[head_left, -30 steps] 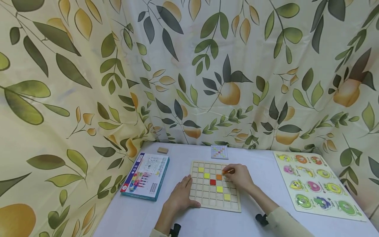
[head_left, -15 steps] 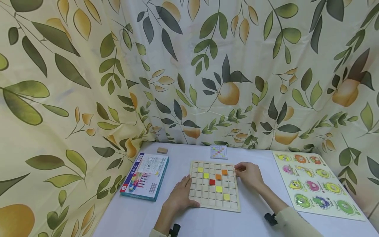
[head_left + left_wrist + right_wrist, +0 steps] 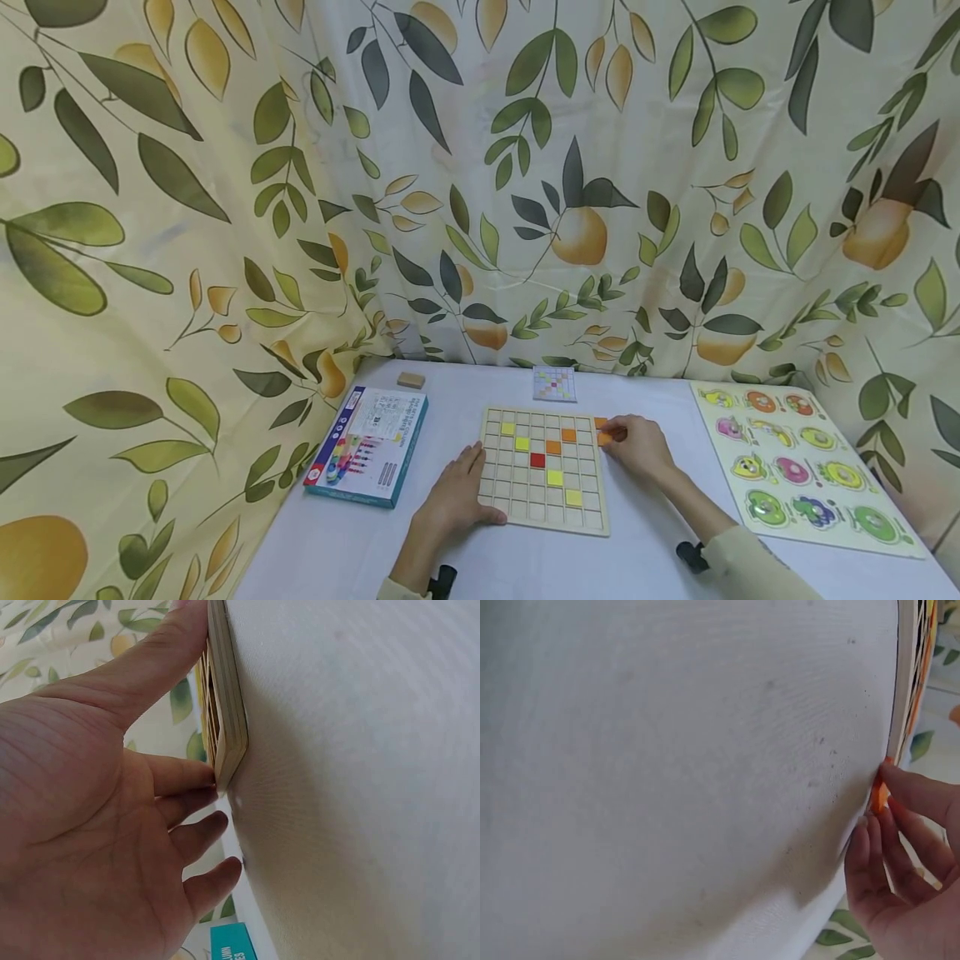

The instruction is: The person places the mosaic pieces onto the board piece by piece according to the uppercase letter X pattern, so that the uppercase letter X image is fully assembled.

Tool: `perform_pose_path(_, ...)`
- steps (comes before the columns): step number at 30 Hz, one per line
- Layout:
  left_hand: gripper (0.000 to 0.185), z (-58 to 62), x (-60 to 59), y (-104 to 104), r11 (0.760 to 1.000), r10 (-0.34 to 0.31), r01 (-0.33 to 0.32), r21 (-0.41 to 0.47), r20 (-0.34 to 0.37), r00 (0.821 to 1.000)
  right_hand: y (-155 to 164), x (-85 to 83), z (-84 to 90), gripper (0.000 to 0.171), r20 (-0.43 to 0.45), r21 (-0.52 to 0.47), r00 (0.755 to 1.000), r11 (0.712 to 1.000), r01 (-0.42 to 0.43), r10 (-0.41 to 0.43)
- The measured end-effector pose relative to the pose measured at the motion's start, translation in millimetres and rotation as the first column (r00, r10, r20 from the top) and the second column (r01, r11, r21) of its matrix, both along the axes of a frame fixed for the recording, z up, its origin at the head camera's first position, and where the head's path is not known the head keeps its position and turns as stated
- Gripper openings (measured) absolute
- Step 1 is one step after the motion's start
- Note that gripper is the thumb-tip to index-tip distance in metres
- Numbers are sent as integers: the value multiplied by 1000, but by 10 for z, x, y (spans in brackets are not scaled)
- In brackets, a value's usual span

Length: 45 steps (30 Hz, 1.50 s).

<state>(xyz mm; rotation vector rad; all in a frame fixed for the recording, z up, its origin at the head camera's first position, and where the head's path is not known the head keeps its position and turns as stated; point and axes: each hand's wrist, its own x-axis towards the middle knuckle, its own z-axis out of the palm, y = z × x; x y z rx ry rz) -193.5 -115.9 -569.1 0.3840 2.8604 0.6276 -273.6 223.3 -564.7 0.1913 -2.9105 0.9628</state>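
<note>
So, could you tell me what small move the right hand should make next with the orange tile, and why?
Probably lift the orange tile clear of the table and carry it over the grid board. The right hand pinches it just off the board's right edge, two orange tiles already sit in cells, and the left hand steadies the board's left edge.

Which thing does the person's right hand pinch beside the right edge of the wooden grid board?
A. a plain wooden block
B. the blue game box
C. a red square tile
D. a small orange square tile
D: the right hand pinches a small orange square tile just off the right edge of the wooden grid board, as the right wrist view also shows.
</note>
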Motion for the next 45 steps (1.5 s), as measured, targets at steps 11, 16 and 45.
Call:
perform_pose_path(11,118,34,11,22,1000,3,-3,-1,-9,1000,-24,22,57,24,-86,-99,996,995,16,-24)
perform_pose_path(16,118,29,11,19,1000,6,-7,-4,-3,1000,-150,58,116,24,-40,-171,999,985,-12,5)
perform_pose_path(45,117,7,2,-10,1000,-9,9,-19,-2,1000,-1088,257,11,16,48,-330,983,932,-150,175)
